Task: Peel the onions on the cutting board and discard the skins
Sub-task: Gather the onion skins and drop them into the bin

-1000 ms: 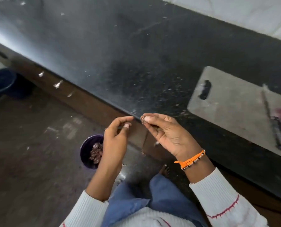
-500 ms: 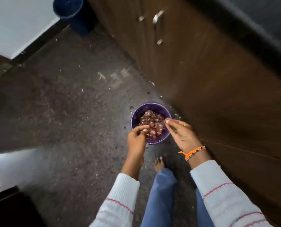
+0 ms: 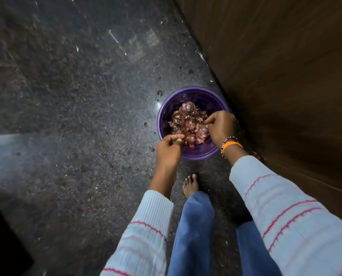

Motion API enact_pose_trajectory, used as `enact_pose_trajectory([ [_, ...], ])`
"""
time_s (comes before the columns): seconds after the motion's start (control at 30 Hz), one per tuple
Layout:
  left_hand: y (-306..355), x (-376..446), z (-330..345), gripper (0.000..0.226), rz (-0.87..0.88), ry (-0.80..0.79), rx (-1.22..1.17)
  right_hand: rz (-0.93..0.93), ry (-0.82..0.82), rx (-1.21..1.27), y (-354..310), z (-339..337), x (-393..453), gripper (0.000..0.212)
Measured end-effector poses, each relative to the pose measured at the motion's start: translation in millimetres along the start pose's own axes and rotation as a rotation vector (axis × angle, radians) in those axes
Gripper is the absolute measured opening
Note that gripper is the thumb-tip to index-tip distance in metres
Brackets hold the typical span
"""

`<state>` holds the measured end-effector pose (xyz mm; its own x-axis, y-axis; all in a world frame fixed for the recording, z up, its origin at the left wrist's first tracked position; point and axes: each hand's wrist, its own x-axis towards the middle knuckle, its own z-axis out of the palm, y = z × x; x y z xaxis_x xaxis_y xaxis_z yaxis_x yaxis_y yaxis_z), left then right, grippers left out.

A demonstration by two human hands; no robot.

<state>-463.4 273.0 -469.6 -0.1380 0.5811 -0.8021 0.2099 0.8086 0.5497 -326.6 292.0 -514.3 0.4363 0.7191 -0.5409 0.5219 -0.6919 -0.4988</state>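
The onion skins lie heaped in the purple bucket at centre frame, on the floor beside the wooden cabinet at right. Half a second ago we hovered above the rim; now both hands dip inside. Our left hand pinches thumb to fingertips over the heap, our right hand curls likewise; we cannot tell whether scraps remain between them. We judge this batch nearly discarded.

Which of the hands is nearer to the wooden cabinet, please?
The right hand: it is over the purple bucket's right rim, beside the cabinet. The left hand is at the bucket's lower left rim, farther away.
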Motion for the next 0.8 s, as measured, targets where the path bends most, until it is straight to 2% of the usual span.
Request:
enact_pose_trajectory([
  [0.1, 1.3, -2.6, 0.8, 0.025, 0.004, -0.006, -0.011, 0.009, 0.032, -0.035, -1.6, -6.3, 3.7, 0.022],
  [0.17, 8.2, -9.2, 1.4, 0.025, 0.009, -0.013, -0.012, 0.028, -0.041, -0.001, -5.2, -12.6, 2.5, 0.018],
  [0.23, 18.1, -19.0, 2.6, 0.024, 0.020, -0.021, -0.028, 0.041, -0.163, 0.079, -10.1, -19.6, -3.0, 0.024],
  [0.3, 29.7, -31.7, 3.6, 0.024, 0.039, -0.022, -0.039, 0.076, -0.216, 0.212, -17.8, -31.2, -14.1, 0.026],
  [0.47, 64.9, -82.1, 5.1, 0.023, 0.109, -0.019, -0.102, 0.096, -0.069, 0.496, -42.2, -89.0, -63.9, 0.020],
  [0.63, 115.8, -172.5, 11.0, 0.025, 0.261, -0.080, -0.202, -0.060, 0.032, 0.769, -76.1, -182.1, -143.0, 0.023],
  [0.8, 162.9, -283.4, 25.6, 0.022, 0.353, -0.215, -0.251, -0.194, 0.138, 0.904, -90.7, -293.9, -237.8, 0.032],
])
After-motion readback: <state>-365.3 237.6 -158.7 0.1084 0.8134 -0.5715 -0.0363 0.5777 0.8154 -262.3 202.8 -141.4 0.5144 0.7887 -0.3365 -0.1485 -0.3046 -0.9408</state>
